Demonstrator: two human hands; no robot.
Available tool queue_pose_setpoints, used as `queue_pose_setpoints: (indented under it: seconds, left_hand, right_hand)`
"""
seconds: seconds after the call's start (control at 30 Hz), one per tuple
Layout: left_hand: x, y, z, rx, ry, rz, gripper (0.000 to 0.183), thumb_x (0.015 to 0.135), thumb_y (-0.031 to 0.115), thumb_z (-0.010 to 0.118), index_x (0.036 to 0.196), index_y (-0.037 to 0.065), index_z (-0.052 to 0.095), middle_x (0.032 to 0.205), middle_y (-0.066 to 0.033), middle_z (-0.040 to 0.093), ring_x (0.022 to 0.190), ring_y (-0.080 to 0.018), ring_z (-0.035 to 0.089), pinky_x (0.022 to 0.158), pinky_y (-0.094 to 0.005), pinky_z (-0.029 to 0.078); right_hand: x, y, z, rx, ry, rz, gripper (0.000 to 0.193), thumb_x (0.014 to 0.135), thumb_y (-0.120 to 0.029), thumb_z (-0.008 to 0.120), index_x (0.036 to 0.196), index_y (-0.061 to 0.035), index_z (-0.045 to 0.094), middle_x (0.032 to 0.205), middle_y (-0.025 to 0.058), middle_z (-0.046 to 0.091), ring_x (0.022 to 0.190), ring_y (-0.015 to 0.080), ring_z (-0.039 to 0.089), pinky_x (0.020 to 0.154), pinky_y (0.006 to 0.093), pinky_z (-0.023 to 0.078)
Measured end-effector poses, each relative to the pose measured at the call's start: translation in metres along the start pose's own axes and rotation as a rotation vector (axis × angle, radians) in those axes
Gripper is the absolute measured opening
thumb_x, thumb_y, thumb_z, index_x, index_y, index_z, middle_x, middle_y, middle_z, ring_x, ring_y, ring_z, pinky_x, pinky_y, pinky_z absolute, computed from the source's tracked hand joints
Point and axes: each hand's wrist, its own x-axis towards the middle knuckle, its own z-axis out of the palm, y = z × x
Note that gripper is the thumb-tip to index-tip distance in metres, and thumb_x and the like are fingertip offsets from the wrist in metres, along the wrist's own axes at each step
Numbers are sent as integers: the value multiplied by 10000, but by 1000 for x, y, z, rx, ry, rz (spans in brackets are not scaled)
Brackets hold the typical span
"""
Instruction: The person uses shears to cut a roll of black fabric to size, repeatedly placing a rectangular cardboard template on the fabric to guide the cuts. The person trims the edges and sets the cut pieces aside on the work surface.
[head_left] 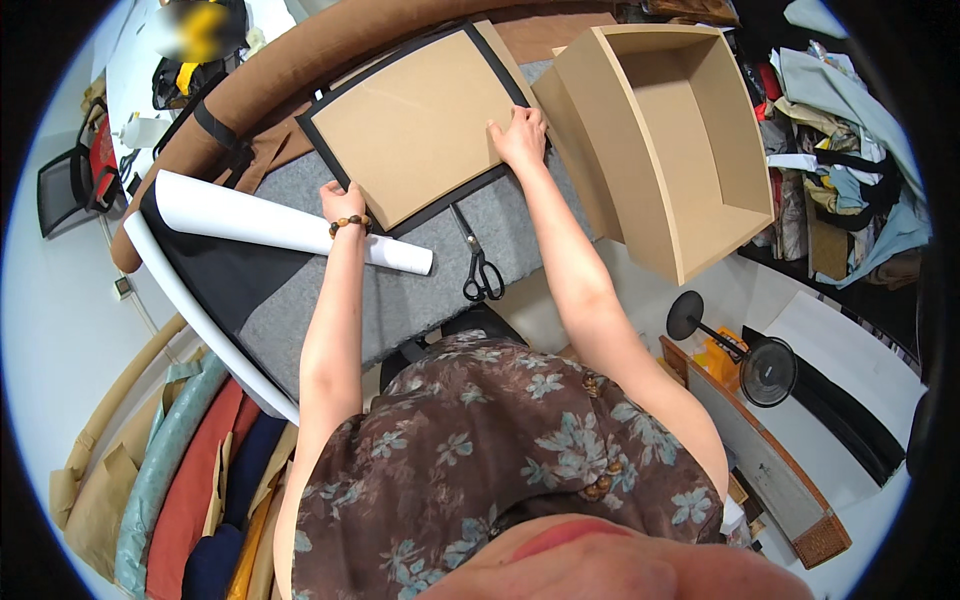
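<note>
A flat tan board lies on a larger black sheet, which shows as a dark border around it. At the board's left edge, near its close corner, my left hand has its fingers curled on the edge. My right hand grips the right edge, thumb on the board's face and fingers over the side. Black-handled scissors rest between my forearms on the grey felt table cover. Under my left wrist passes a roll of white material.
An open tan box stands on its side at the right. A thick brown roll curves along the far edge. Black material covers the table's left part. Fabric rolls lean at lower left; a cloth pile sits far right.
</note>
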Motion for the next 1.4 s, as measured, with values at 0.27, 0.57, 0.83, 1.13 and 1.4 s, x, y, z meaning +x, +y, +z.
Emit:
queue_pose_setpoints:
  seconds: [0.27,0.57,0.83,1.13,1.4]
  left_hand:
    - [-40,-19,14,206,-61,293,571,749,195,691,1240,-17,493,1170,-267,526,1087,-422,527,953,-480,434]
    - [-33,27,13,-435,-201,-104,387,767,156,697,1077,-29,559,934,-126,652,841,-213,620,725,-337,506]
    - [-51,18,-35,-106,-354,207,496,758,212,718,1177,-6,567,1225,-195,604,1105,-351,599,930,-388,487]
    - [-65,-96,-199,55,694,226,323,701,40,636,1014,30,556,1037,-152,532,1007,-316,495,893,-436,401]
    - [-69,-220,-269,661,657,-311,586,754,303,734,1200,36,464,1219,-171,477,1237,-347,401,1000,-505,357]
  right_hand:
    - [10,-1,-5,-28,-120,202,825,645,-481,803,1281,-57,492,1332,214,454,1283,377,395,1029,553,359]
    - [77,60,19,-56,-369,210,952,658,-753,642,1232,5,601,1329,243,527,1264,374,477,1079,454,354]
    - [71,44,2,460,-300,280,565,727,-453,789,939,58,677,966,118,687,868,194,622,796,347,489]
    - [68,47,6,123,-158,167,598,778,-446,746,1126,24,623,1154,173,613,1060,290,581,905,417,465]
    - [-85,-126,10,410,-441,-339,579,799,-330,731,1242,-15,532,1226,183,565,1168,312,535,1008,427,423]
